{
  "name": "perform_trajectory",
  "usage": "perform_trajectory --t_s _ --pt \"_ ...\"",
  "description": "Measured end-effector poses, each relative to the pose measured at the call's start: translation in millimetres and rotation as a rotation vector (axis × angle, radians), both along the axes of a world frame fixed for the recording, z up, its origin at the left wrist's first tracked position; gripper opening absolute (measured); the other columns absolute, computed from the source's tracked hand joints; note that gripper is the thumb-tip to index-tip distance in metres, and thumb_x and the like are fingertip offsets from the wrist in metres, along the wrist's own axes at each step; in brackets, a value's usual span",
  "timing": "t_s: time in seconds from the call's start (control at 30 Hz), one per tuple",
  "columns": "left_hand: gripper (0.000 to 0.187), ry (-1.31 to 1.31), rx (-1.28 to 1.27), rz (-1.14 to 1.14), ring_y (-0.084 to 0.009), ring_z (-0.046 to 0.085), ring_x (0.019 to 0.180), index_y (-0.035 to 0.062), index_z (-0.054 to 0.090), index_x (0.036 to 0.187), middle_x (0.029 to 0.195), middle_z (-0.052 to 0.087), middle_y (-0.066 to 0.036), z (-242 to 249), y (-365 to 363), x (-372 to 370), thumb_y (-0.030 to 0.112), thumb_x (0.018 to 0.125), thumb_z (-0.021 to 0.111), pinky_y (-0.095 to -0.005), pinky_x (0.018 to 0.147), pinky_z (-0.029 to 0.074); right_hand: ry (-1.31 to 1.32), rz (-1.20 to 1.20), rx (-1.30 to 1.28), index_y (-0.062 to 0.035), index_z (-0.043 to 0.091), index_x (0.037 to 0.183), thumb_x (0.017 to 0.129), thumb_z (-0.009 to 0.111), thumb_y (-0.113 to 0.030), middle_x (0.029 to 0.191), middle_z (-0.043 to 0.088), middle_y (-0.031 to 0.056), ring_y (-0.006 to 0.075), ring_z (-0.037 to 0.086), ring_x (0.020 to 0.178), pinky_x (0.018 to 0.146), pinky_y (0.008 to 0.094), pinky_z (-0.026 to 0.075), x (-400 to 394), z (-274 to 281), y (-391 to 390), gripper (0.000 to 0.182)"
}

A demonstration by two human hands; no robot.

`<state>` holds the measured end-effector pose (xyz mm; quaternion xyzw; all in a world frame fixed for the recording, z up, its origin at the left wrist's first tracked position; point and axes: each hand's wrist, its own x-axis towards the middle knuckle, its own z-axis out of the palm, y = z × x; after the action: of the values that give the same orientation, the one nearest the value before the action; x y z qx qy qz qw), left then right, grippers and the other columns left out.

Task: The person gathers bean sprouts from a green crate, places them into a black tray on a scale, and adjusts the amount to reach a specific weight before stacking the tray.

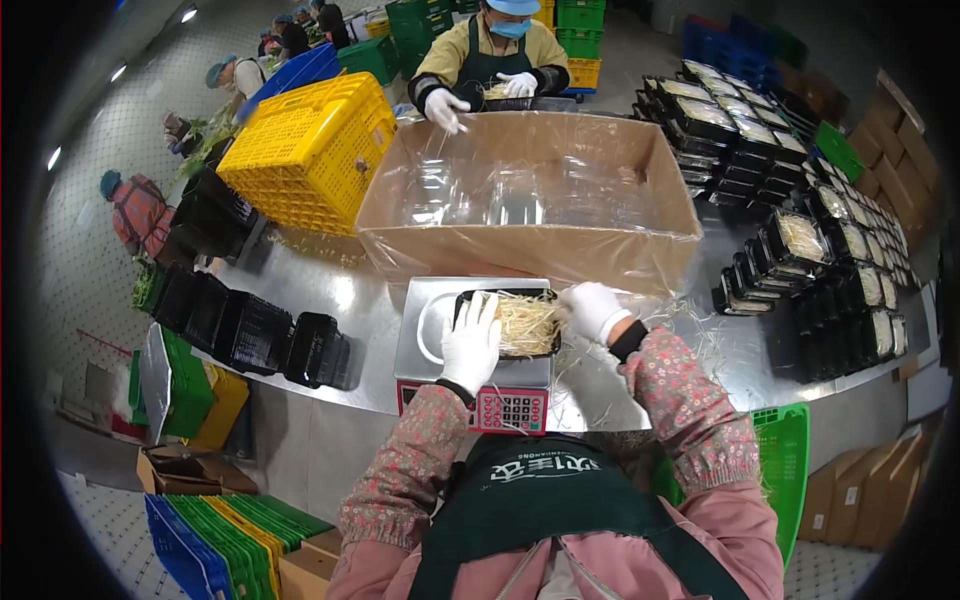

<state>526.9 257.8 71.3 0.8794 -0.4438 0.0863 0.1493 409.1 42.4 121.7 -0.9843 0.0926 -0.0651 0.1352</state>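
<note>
A black plastic tray (549, 352) piled with pale bean sprouts (526, 322) rests on the metal pan (423, 372) of a red digital scale (513, 411). My left hand (471, 342), in a white glove, lies over the tray's left side with its fingers stretched out. At the right end of the tray, my gloved right hand (594, 310) is closed, its fingertips pinching at strands of sprouts. Its palm side is hidden. Loose sprouts (600, 385) are scattered on the metal table (372, 340) to the right of the scale.
A large film-lined cardboard box (530, 245) stands behind the scale. Stacked black trays (265, 325) are at left, near a yellow crate (310, 140). Filled trays (800, 238) are stacked at right. Across the box, a gloved co-worker (492, 62) handles sprouts. A green crate (790, 470) stands at lower right.
</note>
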Motion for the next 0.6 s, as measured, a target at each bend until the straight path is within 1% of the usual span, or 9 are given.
perform_trajectory --t_s 0.13,0.2,0.27,0.33,0.37,0.4,0.47,0.53,0.6 --pt "0.050 0.139 -0.070 -0.075 -0.0324 0.040 0.134 0.0149 0.043 0.144 0.146 0.044 -0.014 -1.3 5.7 9.6 0.029 0.097 0.048 -0.0551 0.109 0.029 -0.074 -0.089 0.201 -0.0028 0.071 0.087 0.080 0.070 -0.024 0.080 0.069 0.0190 0.0356 0.067 0.072 0.068 0.0421 0.053 -39.3 40.1 -33.3 0.022" --pt "0.050 0.283 -0.206 -0.134 -0.0335 0.038 0.136 0.0133 0.043 0.145 0.147 0.043 -0.015 -6.4 13.2 22.6 0.026 0.097 0.049 -0.0525 0.110 0.028 -0.147 -0.195 0.442 -0.0005 0.072 0.087 0.081 0.073 -0.020 0.074 0.069 0.0159 0.0244 0.067 0.064 0.063 0.0361 0.052 -62.8 35.4 -54.8 0.020" --pt "0.041 0.399 -0.484 -0.244 -0.0330 0.042 0.134 -0.0008 0.051 0.135 0.140 0.050 -0.019 15.7 22.4 30.4 0.010 0.096 0.048 -0.0381 0.112 0.031 -0.183 -0.346 0.682 0.0022 0.072 0.083 0.083 0.074 -0.017 0.068 0.068 0.0112 0.0144 0.064 0.061 0.059 0.0318 0.051 -83.2 27.3 -65.6 0.019" --pt "0.039 0.694 -0.684 -0.225 -0.0286 0.046 0.132 -0.0055 0.051 0.134 0.136 0.054 -0.019 18.3 31.1 48.7 0.010 0.098 0.046 -0.0348 0.111 0.032 -0.113 -0.460 0.804 0.0028 0.072 0.078 0.083 0.075 -0.018 0.067 0.067 0.0094 0.0103 0.064 0.063 0.058 0.0306 0.050 -102.1 -16.9 -85.1 0.022" --pt "0.040 0.778 -0.752 -0.193 -0.0245 0.047 0.130 -0.0064 0.049 0.135 0.137 0.054 -0.017 44.0 37.1 42.4 0.014 0.101 0.043 -0.0319 0.111 0.032 0.082 -0.480 0.536 0.0017 0.073 0.080 0.080 0.075 -0.019 0.069 0.068 0.0137 0.0177 0.067 0.063 0.061 0.0337 0.052 -112.2 -35.5 -92.9 0.021" --pt "0.048 0.885 -0.751 -0.186 -0.0236 0.040 0.137 -0.0074 0.043 0.140 0.144 0.047 -0.016 43.8 45.9 51.7 0.025 0.104 0.039 -0.0330 0.114 0.029 0.111 -0.442 0.381 0.0008 0.073 0.080 0.079 0.075 -0.020 0.070 0.068 0.0150 0.0212 0.067 0.064 0.062 0.0351 0.052 -125.0 -54.6 -97.6 0.021" --pt "0.050 0.985 -0.827 -0.162 -0.0234 0.040 0.137 -0.0067 0.041 0.141 0.144 0.047 -0.017 48.4 58.7 62.1 0.026 0.104 0.039 -0.0325 0.113 0.030 0.162 -0.345 0.070 -0.0010 0.073 0.081 0.076 0.075 -0.021 0.071 0.068 0.0177 0.0281 0.068 0.066 0.065 0.0381 0.053 -141.4 -83.5 -106.4 0.020" --pt "0.051 0.828 -0.692 -0.191 -0.0228 0.042 0.136 -0.0055 0.038 0.144 0.147 0.043 -0.017 49.0 77.3 75.7 0.026 0.104 0.040 -0.0319 0.112 0.031 0.085 -0.372 0.120 -0.0028 0.073 0.083 0.075 0.073 -0.022 0.076 0.067 0.0203 0.0358 0.067 0.071 0.069 0.0414 0.053 -143.8 -77.5 -114.3 0.021" --pt "0.053 0.958 -0.704 -0.141 -0.0232 0.043 0.136 -0.0053 0.036 0.145 0.147 0.042 -0.017 54.2 82.2 74.2 0.028 0.104 0.040 -0.0324 0.112 0.032 0.062 -0.446 0.331 0.0003 0.074 0.086 0.078 0.075 -0.014 0.069 0.068 0.0155 0.0204 0.067 0.063 0.064 0.0322 0.052 -125.6 -39.4 -106.3 0.017"
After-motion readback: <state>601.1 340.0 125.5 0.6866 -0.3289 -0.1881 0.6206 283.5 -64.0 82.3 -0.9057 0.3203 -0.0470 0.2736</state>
